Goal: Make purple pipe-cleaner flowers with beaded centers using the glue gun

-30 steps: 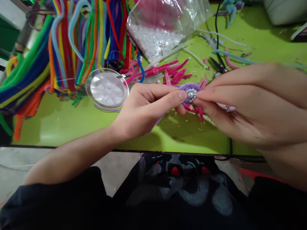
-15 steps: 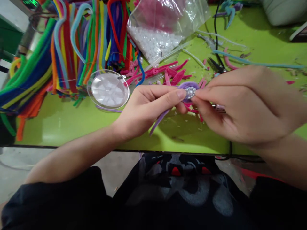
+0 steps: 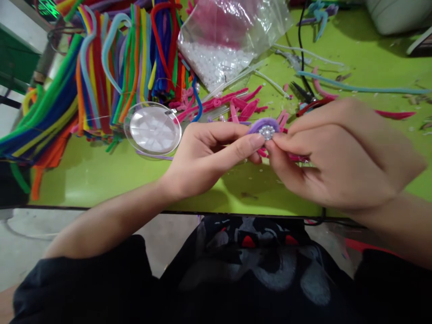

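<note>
A purple pipe cleaner coil [image 3: 261,125] with a cluster of pearl beads [image 3: 267,132] at its middle is held between my two hands above the table. My left hand [image 3: 216,155] is closed, its thumb pressing the coil's left side against the fingers beneath. From the other side, my right hand [image 3: 334,157] pinches at the edge of the beads with thumb and forefinger. Whatever thin part lies between those right fingertips is too small to make out. Pink pipe cleaner pieces [image 3: 245,108] lie just behind the coil.
A clear spool [image 3: 153,129] lies left of my left hand. Bundles of coloured pipe cleaners [image 3: 114,72] fill the back left. Behind my hands is a plastic bag of white beads [image 3: 216,58]. Pliers [image 3: 303,94] and a light blue pipe cleaner [image 3: 364,85] lie at the right.
The coil has turned in my fingers, and the purple tail that hung below my left hand is out of sight. My right hand has shifted slightly, still pinching at the beads.
</note>
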`<act>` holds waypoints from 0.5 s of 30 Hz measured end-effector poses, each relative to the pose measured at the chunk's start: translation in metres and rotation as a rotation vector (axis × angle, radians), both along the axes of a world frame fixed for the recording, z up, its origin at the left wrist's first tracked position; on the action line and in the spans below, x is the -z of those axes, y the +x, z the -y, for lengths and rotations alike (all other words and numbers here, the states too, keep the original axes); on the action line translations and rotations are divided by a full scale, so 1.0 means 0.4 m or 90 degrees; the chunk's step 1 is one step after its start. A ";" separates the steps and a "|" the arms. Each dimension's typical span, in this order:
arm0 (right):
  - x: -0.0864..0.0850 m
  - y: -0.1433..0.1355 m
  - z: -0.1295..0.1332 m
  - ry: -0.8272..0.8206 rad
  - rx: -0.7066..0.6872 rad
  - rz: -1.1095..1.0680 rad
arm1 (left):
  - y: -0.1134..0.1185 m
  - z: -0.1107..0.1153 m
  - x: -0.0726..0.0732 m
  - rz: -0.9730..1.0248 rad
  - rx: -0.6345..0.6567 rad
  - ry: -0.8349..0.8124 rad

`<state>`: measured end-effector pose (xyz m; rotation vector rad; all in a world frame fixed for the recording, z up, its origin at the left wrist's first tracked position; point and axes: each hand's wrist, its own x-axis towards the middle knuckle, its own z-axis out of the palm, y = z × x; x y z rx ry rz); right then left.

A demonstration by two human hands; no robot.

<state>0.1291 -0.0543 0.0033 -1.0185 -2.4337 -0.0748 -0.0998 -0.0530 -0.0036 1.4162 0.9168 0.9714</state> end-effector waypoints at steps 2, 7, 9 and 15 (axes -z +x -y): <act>-0.011 -0.004 0.000 -0.027 -0.016 -0.045 | -0.004 -0.004 0.006 0.005 0.012 0.004; -0.032 0.002 -0.016 -0.048 -0.048 -0.221 | -0.012 -0.015 0.005 -0.027 0.047 0.006; -0.032 0.007 -0.023 -0.078 -0.083 -0.229 | -0.010 -0.019 -0.002 -0.035 0.057 0.008; -0.030 0.006 -0.012 -0.055 -0.089 -0.217 | -0.022 -0.026 -0.010 -0.017 0.142 0.012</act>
